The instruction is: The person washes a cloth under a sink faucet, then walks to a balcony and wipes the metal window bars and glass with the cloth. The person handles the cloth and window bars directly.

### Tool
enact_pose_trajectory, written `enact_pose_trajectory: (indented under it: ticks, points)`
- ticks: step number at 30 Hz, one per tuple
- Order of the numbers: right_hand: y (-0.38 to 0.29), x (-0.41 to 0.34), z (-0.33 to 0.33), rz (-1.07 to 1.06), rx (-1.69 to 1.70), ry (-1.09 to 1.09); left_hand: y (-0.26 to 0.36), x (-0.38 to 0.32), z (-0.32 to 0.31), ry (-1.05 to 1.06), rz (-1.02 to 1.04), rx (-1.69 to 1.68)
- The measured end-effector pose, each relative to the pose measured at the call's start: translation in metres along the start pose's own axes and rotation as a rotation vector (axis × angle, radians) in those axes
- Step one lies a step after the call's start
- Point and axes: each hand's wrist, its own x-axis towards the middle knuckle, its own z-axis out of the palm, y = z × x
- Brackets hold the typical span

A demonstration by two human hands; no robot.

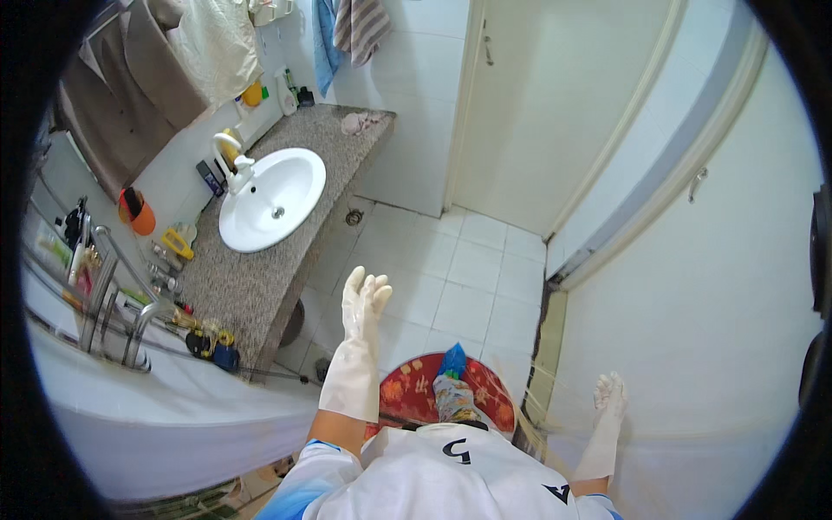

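Both of my hands wear long cream rubber gloves. In the middle of the view my left hand (364,302) is raised with fingers extended and nothing in it, over the white tiled floor (416,260) and to the right of the granite countertop (260,279). At the lower right, my right hand (610,390) is held out beside a white door; its fingers look curled, and I cannot tell whether it touches anything. An oval white washbasin (279,195) with a white faucet (235,169) is set in the counter.
A round red patterned mat (416,390) lies under my blue-covered foot (454,361). Bottles (286,94) and a pink cloth (356,123) are on the counter's far end. Towels (361,29) hang above. A closed door (559,97) stands ahead; a floor drain (354,217) is beside the counter.
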Motion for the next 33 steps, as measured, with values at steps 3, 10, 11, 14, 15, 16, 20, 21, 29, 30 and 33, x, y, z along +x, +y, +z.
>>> enact_pose_trajectory:
  ticks: [3,10,11,14,15,16,20,21,29,30,33]
  points:
    - [-0.001,0.058,0.09,-0.001,-0.01,-0.047,0.018,0.072,0.029,0.078,0.036,0.087]
    - [-0.074,0.081,0.35,-0.078,-0.269,-0.375,0.068,0.243,0.048,0.266,0.021,0.034]
    - [-0.081,0.083,0.376,-0.119,-0.284,-0.436,0.065,0.279,0.037,0.221,-0.043,-0.046]
    - [-0.099,0.07,0.437,-0.219,-0.312,-0.452,0.065,0.379,0.045,0.167,-0.044,0.064]
    - [-0.099,0.071,0.448,-0.218,-0.325,-0.417,0.068,0.421,0.039,0.156,-0.04,0.075]
    - [-0.093,0.074,0.455,-0.221,-0.343,-0.361,0.076,0.458,0.054,0.131,-0.053,0.083]
    - [-0.051,0.09,0.455,0.011,-0.219,-0.022,0.1,0.609,0.115,0.126,-0.145,0.362]
    - [-0.03,0.093,0.442,0.049,-0.075,0.016,0.095,0.652,0.115,0.078,-0.071,0.362]
    - [-0.026,0.013,0.515,0.208,-0.465,0.117,0.075,0.888,0.12,-0.097,0.287,1.334]
    - [-0.061,0.005,0.557,0.147,-0.511,0.001,0.087,0.888,0.102,-0.104,0.318,1.386]
    - [-0.043,0.033,0.557,0.141,-0.564,-0.17,0.08,0.855,0.076,-0.179,0.267,1.49]
